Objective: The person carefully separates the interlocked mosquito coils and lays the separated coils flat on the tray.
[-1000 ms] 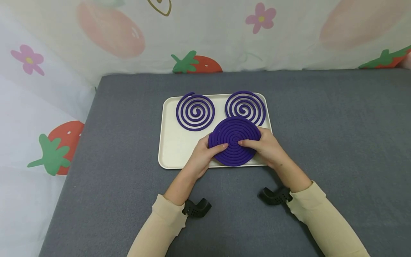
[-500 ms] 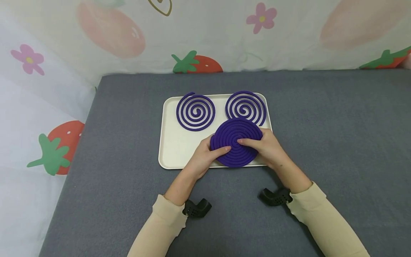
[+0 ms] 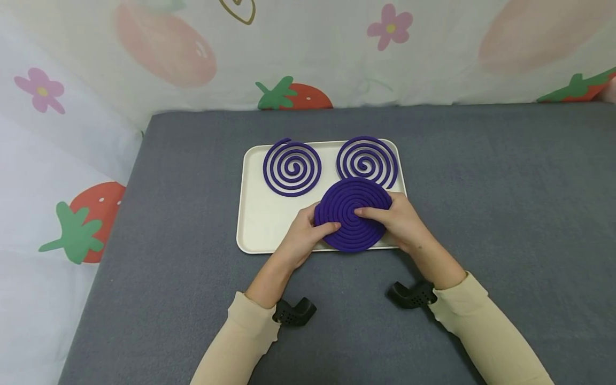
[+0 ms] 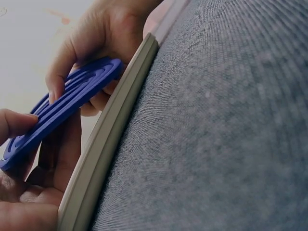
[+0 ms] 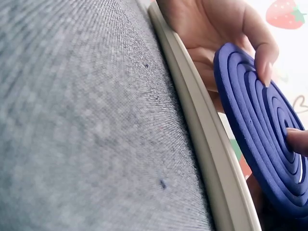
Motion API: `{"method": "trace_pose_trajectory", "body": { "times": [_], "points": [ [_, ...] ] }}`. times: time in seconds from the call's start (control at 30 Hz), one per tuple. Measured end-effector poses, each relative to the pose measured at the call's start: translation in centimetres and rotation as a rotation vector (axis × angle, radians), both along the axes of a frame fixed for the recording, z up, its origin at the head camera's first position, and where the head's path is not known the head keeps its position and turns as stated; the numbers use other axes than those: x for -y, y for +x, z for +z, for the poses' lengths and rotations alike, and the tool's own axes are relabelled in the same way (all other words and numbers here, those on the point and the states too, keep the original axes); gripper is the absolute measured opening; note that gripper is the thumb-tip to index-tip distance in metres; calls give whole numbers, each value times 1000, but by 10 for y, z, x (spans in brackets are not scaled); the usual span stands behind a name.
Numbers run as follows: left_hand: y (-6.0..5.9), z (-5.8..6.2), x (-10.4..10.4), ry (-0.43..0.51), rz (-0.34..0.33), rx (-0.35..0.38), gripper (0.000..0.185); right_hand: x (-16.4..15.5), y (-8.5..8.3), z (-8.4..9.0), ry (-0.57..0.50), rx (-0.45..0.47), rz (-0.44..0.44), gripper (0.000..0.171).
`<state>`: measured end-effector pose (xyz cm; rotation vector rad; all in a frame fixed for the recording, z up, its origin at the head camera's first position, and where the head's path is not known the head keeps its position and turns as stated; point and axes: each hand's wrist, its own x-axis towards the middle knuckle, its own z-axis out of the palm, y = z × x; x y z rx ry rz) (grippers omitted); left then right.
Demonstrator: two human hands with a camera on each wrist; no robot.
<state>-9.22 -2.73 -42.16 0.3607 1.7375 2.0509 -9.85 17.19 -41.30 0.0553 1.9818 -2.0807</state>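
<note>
Head view: both hands' fingers pinch the double purple coil (image 3: 353, 214) over the tray (image 3: 260, 224)

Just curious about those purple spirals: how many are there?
3. Two open coils lie on the tray, back left and back right; both hands hold a dense disc.

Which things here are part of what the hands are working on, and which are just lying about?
In hand:
double coil, held by left hand and right hand
cream tray under it

Lying about:
left single coil
right single coil
grey cloth
</note>
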Motion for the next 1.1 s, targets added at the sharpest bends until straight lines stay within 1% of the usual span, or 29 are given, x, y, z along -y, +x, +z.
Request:
{"method": "trace_pose_trajectory", "body": {
  "times": [0.13,0.27,0.37,0.47,0.6,0.7,0.83,1.1],
  "points": [
    [0,0,-1,-1,13,0,44,-1,-1,-1,-6,3,7,38],
    [0,1,-1,-15,22,14,43,-4,-2,-2,-63,32,29,33],
    [0,2,-2,-13,35,39,42,-6,-2,-3,-116,48,50,29],
    [0,2,-2,11,53,73,43,-7,-2,-4,-150,48,63,26],
    [0,3,-2,37,47,95,48,-7,-2,-4,-174,30,65,27],
    [0,1,-3,8,39,90,50,-7,-1,-4,-176,19,80,29],
    [-1,0,-4,-44,49,80,45,-8,-1,-2,-176,12,126,29],
    [-1,-2,-5,-63,68,74,44,-13,-1,-3,-223,18,220,25]
  ]
}}
